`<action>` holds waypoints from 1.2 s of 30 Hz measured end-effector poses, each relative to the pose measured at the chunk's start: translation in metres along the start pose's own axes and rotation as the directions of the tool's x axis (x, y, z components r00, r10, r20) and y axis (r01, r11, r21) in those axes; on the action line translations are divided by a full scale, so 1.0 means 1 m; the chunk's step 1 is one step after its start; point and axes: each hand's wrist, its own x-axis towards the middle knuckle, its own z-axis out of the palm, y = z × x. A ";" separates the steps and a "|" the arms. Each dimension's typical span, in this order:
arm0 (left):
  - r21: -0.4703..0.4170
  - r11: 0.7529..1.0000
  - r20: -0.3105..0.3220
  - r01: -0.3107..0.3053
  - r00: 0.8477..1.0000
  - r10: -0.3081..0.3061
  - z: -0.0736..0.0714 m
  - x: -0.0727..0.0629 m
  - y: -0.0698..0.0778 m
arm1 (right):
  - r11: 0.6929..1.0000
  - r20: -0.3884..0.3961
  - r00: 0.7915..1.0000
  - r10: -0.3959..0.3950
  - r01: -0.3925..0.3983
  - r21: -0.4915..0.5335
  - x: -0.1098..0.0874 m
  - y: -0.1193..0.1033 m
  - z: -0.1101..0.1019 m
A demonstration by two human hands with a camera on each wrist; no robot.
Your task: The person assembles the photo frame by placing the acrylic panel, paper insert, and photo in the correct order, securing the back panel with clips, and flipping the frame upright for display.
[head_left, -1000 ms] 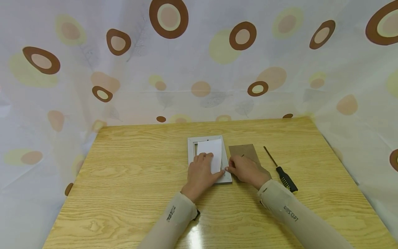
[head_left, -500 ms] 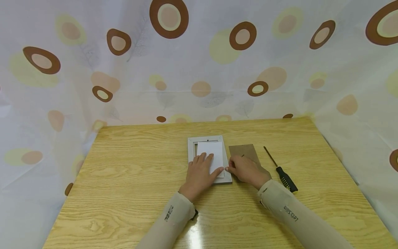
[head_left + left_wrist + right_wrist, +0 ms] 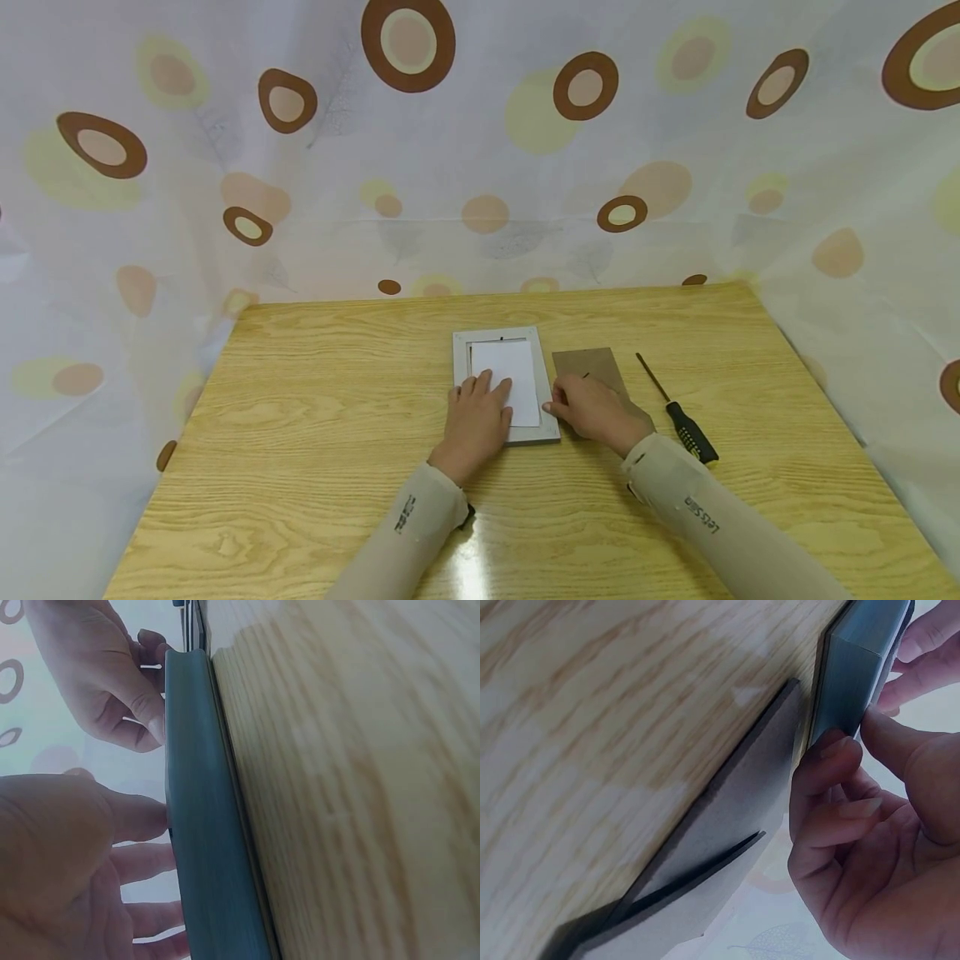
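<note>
A white picture frame (image 3: 461, 358) lies back side up on the table, with a sheet of white paper (image 3: 504, 357) inside its opening. My left hand (image 3: 474, 427) rests on the paper's lower left part, its fingers spread and fairly straight. At the frame's right edge, my right hand (image 3: 596, 412) has its fingers curled. In the right wrist view, its thumb lies on the frame's (image 3: 853, 682) upper edge and a bent finger touches the side, pinching it. The left wrist view has the frame's side (image 3: 202, 787) near the left hand (image 3: 67, 855).
A brown backing board (image 3: 587, 361) lies right of the frame, partly under the right hand; its stand flap (image 3: 679, 896) is raised slightly. Further right is a screwdriver (image 3: 686, 429) with a black handle. A patterned cloth (image 3: 480, 150) hangs around the wood-grain table (image 3: 315, 417).
The paper has slid down and then left, so it lies straighter within the frame. My left hand has shifted slightly left, its thumb moving off the frame's right side. The right hand stays put.
</note>
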 end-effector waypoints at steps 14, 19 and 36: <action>0.057 0.998 -0.044 0.000 0.999 0.003 0.003 0.001 0.000 | 1.000 0.005 1.000 -0.001 0.001 0.003 0.001 0.000 0.000; 0.072 0.997 -0.045 0.002 0.999 0.001 0.003 0.001 0.001 | 1.000 0.004 1.000 0.007 -0.007 -0.005 0.001 0.000 0.000; 0.099 0.995 -0.070 -0.009 0.997 0.016 0.003 0.000 0.002 | 1.000 0.014 1.000 0.004 -0.004 -0.012 0.001 0.000 -0.001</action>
